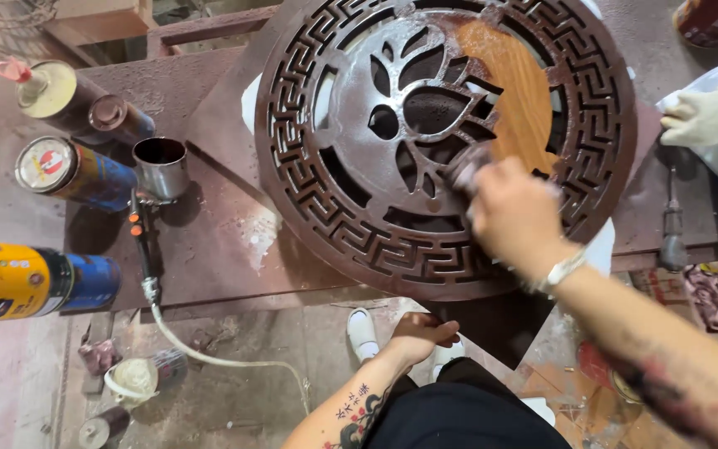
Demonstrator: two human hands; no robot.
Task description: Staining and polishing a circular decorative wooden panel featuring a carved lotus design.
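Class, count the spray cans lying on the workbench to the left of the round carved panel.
3: nozzle-topped can at top, blue can below it, yellow can lowest. Others may be hidden out of frame.

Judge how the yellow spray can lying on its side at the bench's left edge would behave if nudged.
The yellow can would probably roll, since it lies on its round side on the flat bench. Its smooth, glossy wall looks slippery to grip. It sits at the front edge, so a roll forward might drop it to the floor.
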